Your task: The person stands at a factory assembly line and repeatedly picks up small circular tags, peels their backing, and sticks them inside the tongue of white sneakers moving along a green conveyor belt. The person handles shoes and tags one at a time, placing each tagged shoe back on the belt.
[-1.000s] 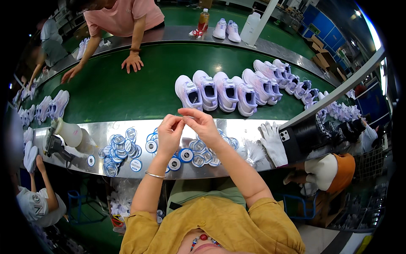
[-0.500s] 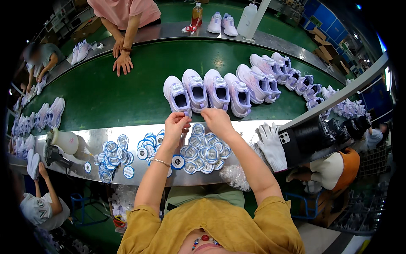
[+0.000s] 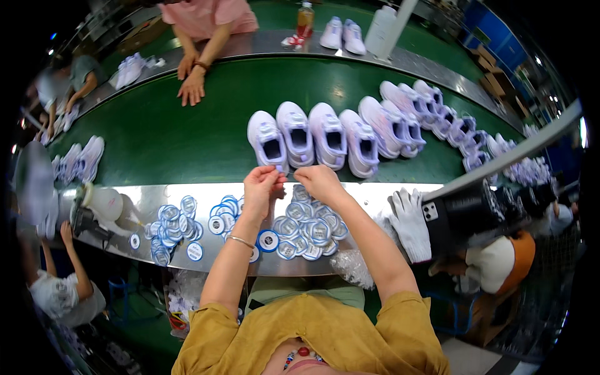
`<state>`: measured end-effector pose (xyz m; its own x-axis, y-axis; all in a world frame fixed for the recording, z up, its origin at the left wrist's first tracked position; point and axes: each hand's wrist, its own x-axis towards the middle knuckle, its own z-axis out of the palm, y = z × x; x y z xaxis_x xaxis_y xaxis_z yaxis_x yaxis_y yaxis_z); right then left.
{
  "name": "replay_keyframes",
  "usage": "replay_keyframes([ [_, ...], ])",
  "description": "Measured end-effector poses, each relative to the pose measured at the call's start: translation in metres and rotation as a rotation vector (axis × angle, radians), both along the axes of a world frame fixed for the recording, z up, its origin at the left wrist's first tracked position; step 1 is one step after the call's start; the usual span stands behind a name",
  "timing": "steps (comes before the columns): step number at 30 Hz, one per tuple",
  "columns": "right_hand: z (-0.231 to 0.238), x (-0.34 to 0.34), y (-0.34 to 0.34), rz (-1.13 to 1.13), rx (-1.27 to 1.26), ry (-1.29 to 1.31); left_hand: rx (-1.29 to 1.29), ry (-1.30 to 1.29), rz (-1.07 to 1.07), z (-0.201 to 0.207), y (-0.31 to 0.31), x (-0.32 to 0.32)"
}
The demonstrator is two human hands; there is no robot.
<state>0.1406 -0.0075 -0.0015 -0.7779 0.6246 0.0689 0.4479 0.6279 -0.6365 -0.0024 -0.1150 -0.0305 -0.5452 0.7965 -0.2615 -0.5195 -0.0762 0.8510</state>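
Note:
My left hand (image 3: pixel 262 189) is closed in a pinch just behind the heel of the leftmost near sneaker (image 3: pixel 267 139), a pale lilac-white one. Beside it, my right hand (image 3: pixel 319 183) also pinches, close to the heel of the second sneaker (image 3: pixel 295 132). Whatever the fingertips hold, perhaps something thin between them, is too small to make out. Below my hands, a heap of round blue-and-white tags (image 3: pixel 309 228) lies on the metal ledge (image 3: pixel 369 190). A single dark-centred round tag (image 3: pixel 267 240) rests next to my left wrist.
More sneakers (image 3: pixel 409 103) line the green belt (image 3: pixel 219 137) to the right. Left on the ledge are another tag pile (image 3: pixel 174 225) and a whitish bottle (image 3: pixel 105 203). White gloves (image 3: pixel 410 225) and a phone (image 3: pixel 431 211) lie right. Across the belt, a co-worker's hands (image 3: pixel 192 84) rest.
The head view has turned slightly, so the shoes and far bench sit farther right in the picture. My hands keep nearly the same pinch. At far left, a co-worker's raised shoe has moved up, blurred.

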Motion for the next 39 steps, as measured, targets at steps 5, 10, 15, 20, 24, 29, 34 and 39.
replay_keyframes([
  [5,0.005,-0.011,0.002,0.102,0.096,0.007,-0.022,0.007,-0.032,-0.002,0.004,0.000],
  [10,0.014,-0.027,-0.006,0.135,0.212,-0.013,-0.024,0.022,0.021,0.000,0.006,-0.001],
  [15,0.024,-0.019,-0.016,0.217,0.271,0.124,-0.059,0.044,0.035,0.012,-0.008,-0.005],
  [20,0.035,-0.008,-0.026,0.121,0.020,0.017,0.009,0.094,0.133,0.017,-0.007,-0.006],
  [24,0.030,0.002,-0.027,0.039,-0.116,0.122,0.013,0.136,0.124,0.023,-0.013,-0.002],
  [29,0.014,0.009,-0.026,0.039,-0.027,0.156,0.033,0.150,0.145,0.019,-0.024,-0.003],
  [34,0.037,0.003,-0.035,0.038,-0.656,0.320,0.058,0.116,0.141,0.026,-0.035,0.000],
  [39,0.033,-0.022,-0.031,0.016,-0.676,0.370,0.096,0.202,0.143,0.030,-0.036,-0.005],
])
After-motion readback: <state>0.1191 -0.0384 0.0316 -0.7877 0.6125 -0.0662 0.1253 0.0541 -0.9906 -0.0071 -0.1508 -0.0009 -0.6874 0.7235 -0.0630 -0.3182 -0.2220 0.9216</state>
